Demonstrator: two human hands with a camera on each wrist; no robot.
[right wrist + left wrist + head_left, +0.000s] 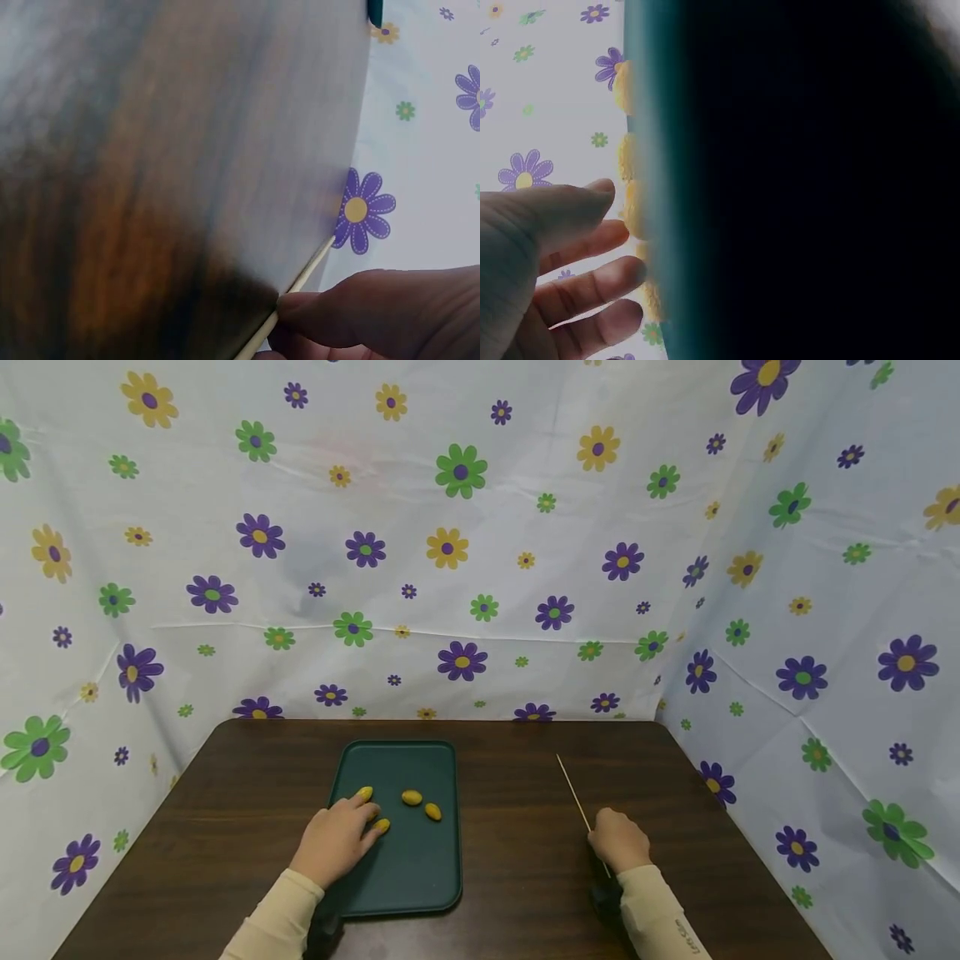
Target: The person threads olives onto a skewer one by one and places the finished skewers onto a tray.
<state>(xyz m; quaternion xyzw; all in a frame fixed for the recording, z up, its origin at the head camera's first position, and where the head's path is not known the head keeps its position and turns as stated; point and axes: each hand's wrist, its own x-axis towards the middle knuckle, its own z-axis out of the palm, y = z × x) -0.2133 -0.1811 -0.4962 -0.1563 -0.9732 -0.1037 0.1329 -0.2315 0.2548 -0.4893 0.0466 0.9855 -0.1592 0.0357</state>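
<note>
A dark green tray (401,877) lies on the table with several small yellow oval pieces on it; their kind is unclear. Two of them, a rounder piece (412,797) and a smaller piece (432,812), lie near the tray's middle. My left hand (333,839) reaches over the tray's left side, fingers spread and slightly bent, beside a yellow piece (365,793) and another near the thumb (382,825). In the left wrist view, fingertips reach a yellow piece (634,210) without a pinch. My right hand (620,841) pinches a thin wooden skewer (572,789), its tip pointing away.
The dark wooden table (510,827) carries the tray left of its middle. A white flower-patterned cloth (495,593) stands behind the table and along both sides.
</note>
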